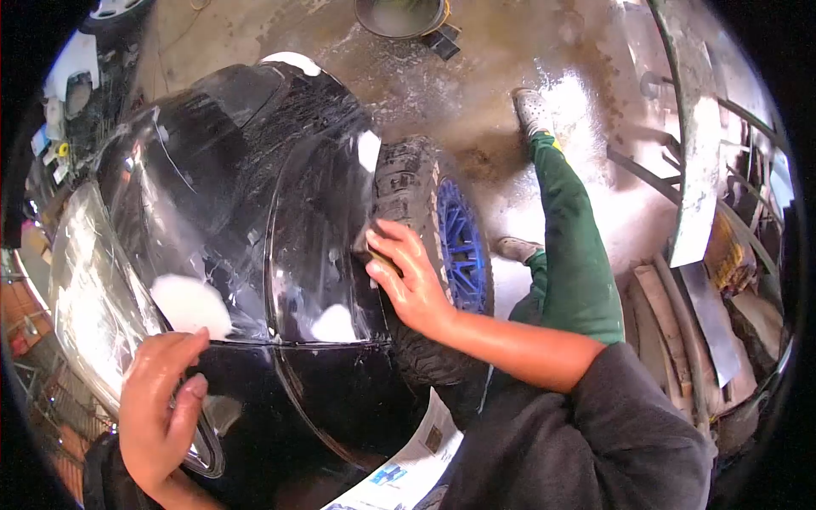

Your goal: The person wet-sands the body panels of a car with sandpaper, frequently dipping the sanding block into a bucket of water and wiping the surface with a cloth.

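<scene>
My right hand [412, 280] is pressed to the edge of a wet black car panel [319, 221], right beside the tyre. Its fingers curl round a small dark pad [364, 245] with a yellowish edge, mostly hidden by the hand. On the left, my left hand [161, 399] hovers over or rests on the bodywork near the windshield [93, 272]; contact is unclear. Its fingers are bent, the thumb apart, and nothing shows in it. White patches mark the black paint, a large one [191, 306] just above my left hand and a smaller one [334, 324] near the panel seam.
A knobby tyre with a blue wheel rim [463, 246] stands between the car and my green-trousered leg [578, 255]. A round bucket [399, 15] sits on the wet floor [340, 51]. Metal panels [701, 178] lean at the right. A white printed sheet [408, 463] is below.
</scene>
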Tool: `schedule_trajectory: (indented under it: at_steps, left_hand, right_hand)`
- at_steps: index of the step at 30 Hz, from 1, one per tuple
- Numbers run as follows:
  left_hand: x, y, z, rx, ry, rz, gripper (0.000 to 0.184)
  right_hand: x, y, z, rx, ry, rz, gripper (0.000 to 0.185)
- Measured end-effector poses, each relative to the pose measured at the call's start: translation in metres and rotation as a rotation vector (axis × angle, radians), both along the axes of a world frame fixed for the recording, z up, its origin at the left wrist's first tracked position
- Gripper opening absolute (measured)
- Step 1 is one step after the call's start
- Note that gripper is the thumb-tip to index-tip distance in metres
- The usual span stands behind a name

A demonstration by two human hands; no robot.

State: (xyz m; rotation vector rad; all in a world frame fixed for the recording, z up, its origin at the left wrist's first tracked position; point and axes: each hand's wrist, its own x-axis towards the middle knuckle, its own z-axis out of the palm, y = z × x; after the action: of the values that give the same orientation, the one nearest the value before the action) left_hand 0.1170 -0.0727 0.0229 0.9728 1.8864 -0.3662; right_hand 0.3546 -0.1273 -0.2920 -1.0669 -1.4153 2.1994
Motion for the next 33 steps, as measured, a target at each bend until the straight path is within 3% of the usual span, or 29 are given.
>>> schedule_trajectory:
  at_steps: [2, 3, 7, 11, 15, 19, 23, 28, 31, 33]
  left_hand:
    - [0.003, -0.004, -0.004, -0.031, -0.034, -0.128, 0.046]
    - [0.006, -0.004, -0.005, -0.052, -0.064, -0.078, 0.046]
    - [0.007, -0.002, -0.004, -0.110, -0.052, 0.031, 0.047]
    - [0.002, -0.004, -0.002, -0.090, -0.059, 0.044, 0.053]
    - [0.003, 0.000, -0.001, -0.112, -0.058, 0.049, 0.051]
    - [0.002, -0.002, 0.002, -0.105, -0.059, 0.063, 0.049]
    - [0.001, -0.003, 0.000, -0.108, -0.074, 0.010, 0.048]
    - [-0.004, -0.006, 0.001, -0.085, -0.100, -0.003, 0.049]
    - [-0.001, -0.002, 0.001, -0.126, -0.092, 0.010, 0.050]
    - [-0.003, -0.005, 0.001, -0.098, -0.088, -0.012, 0.050]
  right_hand:
    - [0.029, -0.018, 0.024, 0.094, 0.066, 0.027, 0.037]
    - [0.043, -0.018, 0.033, 0.046, 0.070, 0.112, 0.037]
    - [0.009, -0.003, -0.013, 0.005, 0.014, 0.023, 0.043]
    - [0.056, -0.023, 0.040, 0.077, 0.077, 0.121, 0.042]
    - [0.018, -0.006, -0.012, 0.075, 0.011, 0.055, 0.044]
    - [0.050, -0.022, 0.031, 0.055, 0.038, 0.099, 0.042]
    - [0.013, -0.005, -0.013, 0.041, -0.022, 0.020, 0.041]
    - [0.035, -0.020, 0.021, -0.103, 0.031, 0.027, 0.043]
    - [0.001, -0.007, -0.017, -0.081, 0.022, -0.094, 0.044]
    - [-0.004, 0.001, -0.013, -0.103, -0.031, -0.068, 0.044]
